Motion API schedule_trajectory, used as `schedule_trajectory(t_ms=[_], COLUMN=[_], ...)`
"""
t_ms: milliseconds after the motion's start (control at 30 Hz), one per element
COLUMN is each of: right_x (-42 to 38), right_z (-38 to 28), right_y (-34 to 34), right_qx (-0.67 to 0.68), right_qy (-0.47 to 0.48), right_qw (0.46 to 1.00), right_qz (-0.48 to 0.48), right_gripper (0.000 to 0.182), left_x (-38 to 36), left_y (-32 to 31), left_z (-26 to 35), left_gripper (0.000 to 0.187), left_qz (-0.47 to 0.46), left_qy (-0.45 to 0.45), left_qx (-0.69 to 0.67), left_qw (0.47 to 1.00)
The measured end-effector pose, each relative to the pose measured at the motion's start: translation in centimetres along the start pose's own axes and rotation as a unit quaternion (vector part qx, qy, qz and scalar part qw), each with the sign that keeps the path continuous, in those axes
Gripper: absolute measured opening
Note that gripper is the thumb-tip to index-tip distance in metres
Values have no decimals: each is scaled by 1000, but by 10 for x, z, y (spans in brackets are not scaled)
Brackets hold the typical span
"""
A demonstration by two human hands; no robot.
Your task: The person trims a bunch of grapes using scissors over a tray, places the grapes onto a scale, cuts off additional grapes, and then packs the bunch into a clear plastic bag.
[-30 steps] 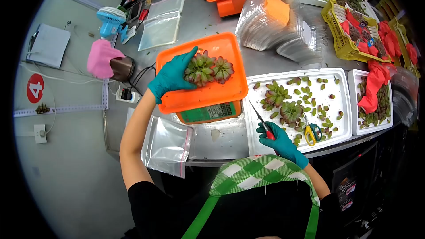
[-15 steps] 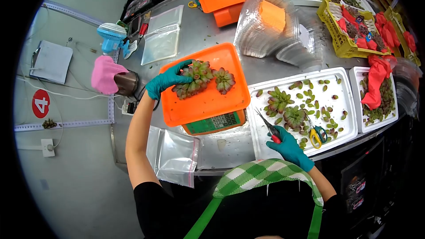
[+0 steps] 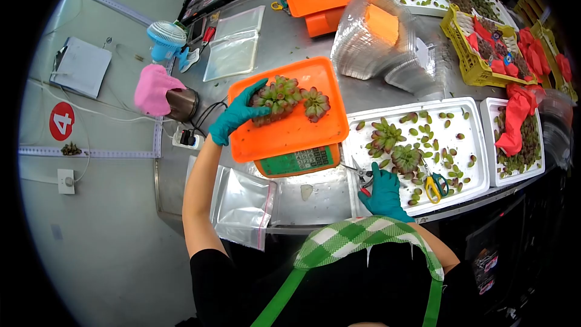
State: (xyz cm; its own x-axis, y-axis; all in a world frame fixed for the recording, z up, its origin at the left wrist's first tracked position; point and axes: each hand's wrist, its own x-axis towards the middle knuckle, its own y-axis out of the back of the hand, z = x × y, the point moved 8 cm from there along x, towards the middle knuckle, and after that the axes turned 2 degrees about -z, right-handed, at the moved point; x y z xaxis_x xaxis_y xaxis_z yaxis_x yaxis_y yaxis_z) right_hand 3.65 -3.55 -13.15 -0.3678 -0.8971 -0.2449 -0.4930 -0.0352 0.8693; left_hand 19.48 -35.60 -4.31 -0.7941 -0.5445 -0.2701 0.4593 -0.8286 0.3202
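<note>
My left hand (image 3: 241, 111), in a teal glove, is closed around the left side of a green succulent cluster (image 3: 281, 95) over an orange tray (image 3: 260, 146). A smaller succulent (image 3: 316, 106) lies right beside it. Under the tray, a scale (image 3: 296, 162) shows its green keypad. My right hand (image 3: 384, 195), gloved too, is wrapped round the red-handled snips (image 3: 364, 192) at the left edge of a white foam tray (image 3: 477, 126). That tray holds two rosettes (image 3: 405, 158) and several loose leaves. Yellow and teal scissors (image 3: 433, 188) lie to the right of my hand.
Stacked clear plastic trays (image 3: 363, 48) stand behind the foam tray. A yellow basket (image 3: 472, 72) is at the right, a blue fan (image 3: 167, 37) and a pink cloth (image 3: 152, 89) at the left. Plastic bags (image 3: 242, 206) lie at the front edge. Other people's aprons show at the top.
The view has shifted, so the table appears further right. My right hand and the snips have moved left and turned, with the blades now pointing left toward the scale. My left hand still holds the cluster.
</note>
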Motion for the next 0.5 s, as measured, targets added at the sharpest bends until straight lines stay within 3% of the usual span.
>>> schedule_trajectory(t_ms=[67,167,200,267,300,333,400,500], right_x=[-3,7,9,28,41,60,99,150], right_z=[-7,-33,-55,-99,-116,-133,-156,-164], right_y=[4,16,34,54,50,37,2,-33], right_qx=[-92,-33,-2,173,245,338,559,648], right_qy=[34,88,152,244,241,193,72,-34], right_qw=[995,994,988,952,939,919,811,753], right_qz=[27,-48,29,66,34,-60,-159,-111], right_gripper=[70,62,56,54,56,62,73,75], left_x=[-1,1,4,10,14,19,27,28], left_y=[2,0,0,-4,-7,-9,-9,-7], left_z=[2,12,14,14,12,10,5,4], left_gripper=[83,84,85,89,91,94,98,103], left_qz=[-3,-35,-49,-81,-97,-114,-134,-150], left_qy=[-2,-16,-25,-24,-14,-4,-17,-24], left_qx=[-22,-13,-5,6,9,15,24,21], left_qw=[1000,999,998,996,995,993,991,988])
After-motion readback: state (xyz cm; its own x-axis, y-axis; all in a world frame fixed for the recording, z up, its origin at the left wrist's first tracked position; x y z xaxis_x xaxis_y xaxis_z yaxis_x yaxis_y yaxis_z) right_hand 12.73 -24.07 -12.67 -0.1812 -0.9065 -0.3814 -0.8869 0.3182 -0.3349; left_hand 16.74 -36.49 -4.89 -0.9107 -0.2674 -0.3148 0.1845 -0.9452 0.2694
